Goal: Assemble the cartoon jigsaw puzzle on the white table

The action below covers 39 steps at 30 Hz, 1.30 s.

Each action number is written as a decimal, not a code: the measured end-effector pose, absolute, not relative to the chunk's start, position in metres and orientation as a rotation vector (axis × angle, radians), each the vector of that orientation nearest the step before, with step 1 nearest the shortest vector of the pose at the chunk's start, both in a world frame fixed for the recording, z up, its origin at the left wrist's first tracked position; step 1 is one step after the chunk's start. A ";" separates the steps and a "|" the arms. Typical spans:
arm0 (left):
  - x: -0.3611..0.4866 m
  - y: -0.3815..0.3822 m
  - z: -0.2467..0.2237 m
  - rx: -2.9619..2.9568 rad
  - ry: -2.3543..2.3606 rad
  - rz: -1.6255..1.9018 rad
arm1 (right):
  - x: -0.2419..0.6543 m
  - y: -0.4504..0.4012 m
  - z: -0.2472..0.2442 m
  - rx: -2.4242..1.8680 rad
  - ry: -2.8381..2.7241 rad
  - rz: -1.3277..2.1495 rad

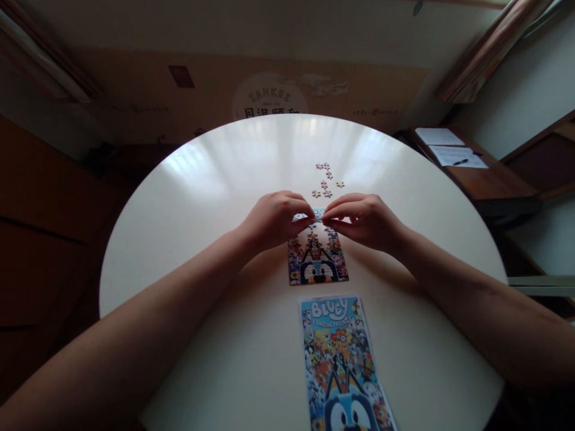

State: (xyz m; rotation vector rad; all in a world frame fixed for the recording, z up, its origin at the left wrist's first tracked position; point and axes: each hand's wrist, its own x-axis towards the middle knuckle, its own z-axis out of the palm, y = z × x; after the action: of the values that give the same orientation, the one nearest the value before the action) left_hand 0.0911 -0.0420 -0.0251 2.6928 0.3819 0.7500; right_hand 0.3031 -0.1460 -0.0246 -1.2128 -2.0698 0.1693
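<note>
A partly assembled jigsaw puzzle [318, 272] lies on the white table, showing a blue cartoon dog's face and a crowd of small figures. At its far edge, a small light-blue section of puzzle pieces [319, 214] sits between my hands. My left hand [283, 218] pinches this section from the left, thumb and fingertips together. From the right, my right hand [359, 218] pinches its other side. Fingers partly hide the section and the puzzle's upper part. Beyond the hands lie several loose puzzle pieces [327, 194].
Nearest me on the round white table [179, 239] lies a printed picture sheet [339, 359] with the same dog and a "Bluey" title. To the right stands a wooden desk [507, 182] with papers [449, 157] and a pen [460, 161]. A printed cardboard panel [211, 99] leans behind.
</note>
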 end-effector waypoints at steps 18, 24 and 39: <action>0.089 -0.030 -0.035 2.739 0.439 0.604 | 0.313 -0.138 -0.032 -1.356 -2.157 0.288; 0.089 -0.029 -0.036 2.718 0.433 0.594 | 0.310 -0.138 -0.035 -1.364 -2.193 0.220; 0.088 -0.031 -0.036 2.700 0.445 0.610 | 0.307 -0.142 -0.027 -1.446 -2.315 0.204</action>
State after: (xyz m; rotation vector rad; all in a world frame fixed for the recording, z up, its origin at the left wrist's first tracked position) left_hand 0.0881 -0.0307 -0.0362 2.6999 0.4453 0.6096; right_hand 0.3068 -0.1418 -0.0266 -1.4461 -2.3151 0.2044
